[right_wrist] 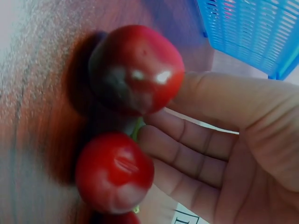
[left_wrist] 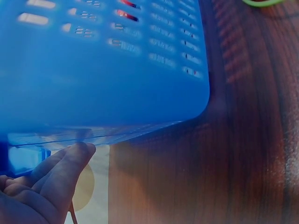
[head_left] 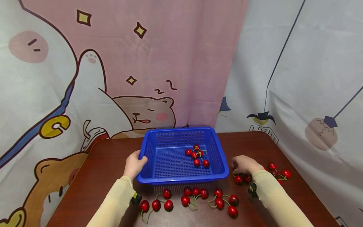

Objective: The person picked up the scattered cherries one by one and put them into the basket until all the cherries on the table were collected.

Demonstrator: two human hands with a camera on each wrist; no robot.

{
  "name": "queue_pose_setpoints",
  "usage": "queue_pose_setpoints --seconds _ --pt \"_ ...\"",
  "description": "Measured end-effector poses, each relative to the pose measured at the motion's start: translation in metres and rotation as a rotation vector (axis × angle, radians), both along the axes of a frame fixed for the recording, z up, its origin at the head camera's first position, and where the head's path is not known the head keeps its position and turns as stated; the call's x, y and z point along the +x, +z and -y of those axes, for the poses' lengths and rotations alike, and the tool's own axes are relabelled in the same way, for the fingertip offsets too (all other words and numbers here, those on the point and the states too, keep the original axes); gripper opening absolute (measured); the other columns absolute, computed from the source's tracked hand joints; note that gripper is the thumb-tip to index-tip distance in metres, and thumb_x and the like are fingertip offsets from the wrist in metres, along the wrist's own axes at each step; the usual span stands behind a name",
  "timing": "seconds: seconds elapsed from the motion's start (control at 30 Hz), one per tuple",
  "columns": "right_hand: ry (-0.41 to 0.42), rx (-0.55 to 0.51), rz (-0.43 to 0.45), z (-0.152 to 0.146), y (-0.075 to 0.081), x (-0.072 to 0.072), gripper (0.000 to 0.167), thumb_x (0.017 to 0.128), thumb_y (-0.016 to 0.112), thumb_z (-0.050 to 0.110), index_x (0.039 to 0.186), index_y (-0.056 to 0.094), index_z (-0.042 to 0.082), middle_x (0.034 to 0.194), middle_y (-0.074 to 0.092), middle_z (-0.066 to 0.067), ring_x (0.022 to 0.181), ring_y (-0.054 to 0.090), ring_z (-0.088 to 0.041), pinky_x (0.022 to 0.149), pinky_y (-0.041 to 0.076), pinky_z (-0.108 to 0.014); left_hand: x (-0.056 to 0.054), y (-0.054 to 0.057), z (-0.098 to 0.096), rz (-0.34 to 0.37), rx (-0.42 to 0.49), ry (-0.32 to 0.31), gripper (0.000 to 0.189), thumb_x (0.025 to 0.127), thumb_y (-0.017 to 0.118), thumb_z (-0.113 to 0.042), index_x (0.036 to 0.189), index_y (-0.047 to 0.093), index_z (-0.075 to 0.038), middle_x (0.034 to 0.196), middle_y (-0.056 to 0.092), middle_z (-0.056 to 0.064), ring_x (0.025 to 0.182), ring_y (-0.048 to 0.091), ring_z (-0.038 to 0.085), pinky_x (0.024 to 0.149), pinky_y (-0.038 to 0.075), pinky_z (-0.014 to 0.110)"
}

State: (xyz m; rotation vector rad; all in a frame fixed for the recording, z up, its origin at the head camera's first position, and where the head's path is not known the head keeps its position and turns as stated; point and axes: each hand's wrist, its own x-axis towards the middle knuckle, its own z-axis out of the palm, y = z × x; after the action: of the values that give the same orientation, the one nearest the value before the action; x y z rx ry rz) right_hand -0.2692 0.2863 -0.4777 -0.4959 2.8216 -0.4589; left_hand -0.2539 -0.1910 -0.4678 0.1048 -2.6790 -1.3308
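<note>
If I pinch too loosely, I reckon the cherries could slip from my right hand, or a thin stem could pull off. Should my left hand, its thumb and fingers clamped on the rim of the blue basket, tug, it may tilt. The cherries lie on the worktop, nearer me than my right fingers, thumb seemingly touching one; whether those fingers grip the stem, I cannot tell.

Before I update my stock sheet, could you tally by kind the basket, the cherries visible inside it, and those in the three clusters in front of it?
Blue basket: 1
Cherries inside it: 6
Cherries in front of it: 12
Total: 19
Not counted: the partly hidden cherries around the right hand and sleeve.
</note>
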Motion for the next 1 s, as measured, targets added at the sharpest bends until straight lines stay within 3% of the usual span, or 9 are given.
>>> queue_pose_setpoints --seconds 0.43,0.77,1.0 --pt "-0.045 0.091 -0.04 0.01 -0.001 0.003 0.026 0.072 0.083 0.007 0.083 0.06 0.01 0.072 0.057 0.001 0.066 0.051 -0.019 0.06 0.049 -0.04 -0.001 0.0 0.0 -0.004 -0.003 0.005 0.042 0.092 0.058 -0.01 0.128 0.056 0.012 0.113 0.066 0.028 0.095 0.067 0.037 0.084 0.054 0.053" --pt "-0.034 0.092 -0.048 0.011 -0.006 0.003 0.024 0.073 0.08 0.0 0.083 0.06 0.009 0.072 0.057 0.001 0.066 0.051 -0.019 0.061 0.05 -0.039 0.0 -0.001 0.001 0.0 0.002 0.002 0.042 0.092 0.058 -0.01 0.128 0.057 0.011 0.112 0.067 0.027 0.095 0.067 0.036 0.083 0.054 0.053" --pt "-0.003 0.064 -0.066 0.007 0.001 0.003 0.019 0.074 0.072 -0.004 0.078 0.061 0.011 0.071 0.056 0.002 0.066 0.05 -0.018 0.061 0.048 -0.038 -0.001 -0.001 0.001 -0.012 0.004 0.001 0.04 0.092 0.057 -0.01 0.126 0.058 0.011 0.109 0.067 0.027 0.091 0.068 0.035 0.08 0.056 0.052"
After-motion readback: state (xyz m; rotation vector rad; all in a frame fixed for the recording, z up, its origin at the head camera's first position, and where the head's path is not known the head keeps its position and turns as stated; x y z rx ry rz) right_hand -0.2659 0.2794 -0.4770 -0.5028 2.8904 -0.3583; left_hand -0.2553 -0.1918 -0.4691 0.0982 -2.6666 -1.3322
